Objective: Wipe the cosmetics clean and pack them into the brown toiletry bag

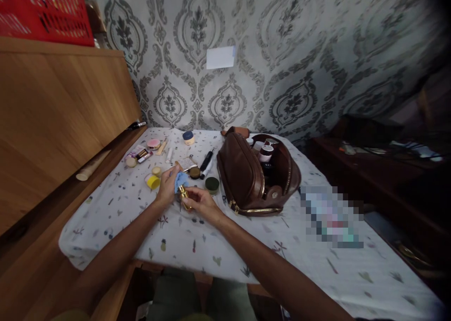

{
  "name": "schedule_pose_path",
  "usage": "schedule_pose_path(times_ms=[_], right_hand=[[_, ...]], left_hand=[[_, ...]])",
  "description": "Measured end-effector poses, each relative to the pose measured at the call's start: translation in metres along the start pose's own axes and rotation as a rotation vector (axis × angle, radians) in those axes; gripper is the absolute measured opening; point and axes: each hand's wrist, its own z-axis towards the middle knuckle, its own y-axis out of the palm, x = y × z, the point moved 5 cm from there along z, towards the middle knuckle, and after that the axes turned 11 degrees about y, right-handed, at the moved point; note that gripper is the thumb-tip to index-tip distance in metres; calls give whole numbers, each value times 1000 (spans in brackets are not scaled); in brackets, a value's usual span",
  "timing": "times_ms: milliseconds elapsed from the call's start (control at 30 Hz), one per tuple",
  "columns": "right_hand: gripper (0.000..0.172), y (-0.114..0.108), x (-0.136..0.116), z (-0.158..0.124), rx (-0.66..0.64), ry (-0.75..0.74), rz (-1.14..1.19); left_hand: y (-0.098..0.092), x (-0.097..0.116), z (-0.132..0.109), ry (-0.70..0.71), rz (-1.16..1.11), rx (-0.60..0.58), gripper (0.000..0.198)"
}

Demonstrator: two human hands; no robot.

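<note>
Nearest the camera, the person's two forearms (pixel 275 265) reach in from the lower corners and converge over the tabletop (pixel 218 246). Where they meet is a small gold bottle (pixel 184 199), held above the patterned covering between the hands. Its long axis slants, upper end toward the left hand (pixel 168 186) and the wall, lower end toward the right hand (pixel 202 202) and the camera. The right hand is closer to the body of the bottle, its fingers curled on it from the right side. The left hand pinches a bunched blue cloth (pixel 181 180), which meets the bottle's upper end, so cloth and bottle line up between the two grips. Just beyond are a brown round container (pixel 194 172) and, to the right, a dark green round container (pixel 212 185). A yellow item (pixel 152 181) lies left of the left hand. Farther right stands an unzipped brown bag (pixel 239 171) with jars inside.
</note>
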Motion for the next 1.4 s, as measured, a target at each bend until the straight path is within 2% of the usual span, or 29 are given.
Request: schedule_pose_path(times_ms=[67, 200, 267, 367, 500, 700, 833, 967, 1033, 1100, 1200, 1333, 1400], right_hand=[[54, -2, -1, 0, 32, 15, 42], [58, -5, 0, 1, 64, 43, 94], [57, -5, 0, 2, 68, 22, 34], [56, -8, -2, 1, 151, -92, -140], [61, -10, -4, -1, 225, -167, -260], [67, -3, -5, -3, 32, 35, 2], [69, -2, -7, -5, -12, 98, 155], [68, -2, -8, -6, -31, 127, 240], [66, -3, -10, -6, -21, 105, 255], [64, -4, -11, -5, 6, 65, 258], [63, -9, -13, -4, 98, -25, 264], [61, -17, -16, -5, 236, -147, 182], [59, -18, -15, -5, 259, -169, 99]], left_hand=[[-1, 6, 0, 32, 58, -24, 48], [3, 25, 0, 221, 262, -232, 43], [4, 29, -1, 268, 324, -301, 43], [5, 26, -3, 262, 348, -336, 42], [4, 19, -2, 229, 319, -300, 44], [1, 19, -1, 189, 263, -277, 45], [0, 18, -1, 124, 190, -236, 46], [-3, 4, 2, -22, 34, -77, 52], [-5, -6, 3, -112, -54, 24, 55], [-5, -13, 3, -175, -114, 63, 57], [1, -10, 0, -149, -107, -50, 59], [18, 4, -12, -12, -5, -419, 44], [23, 7, -18, 25, 19, -545, 37]])
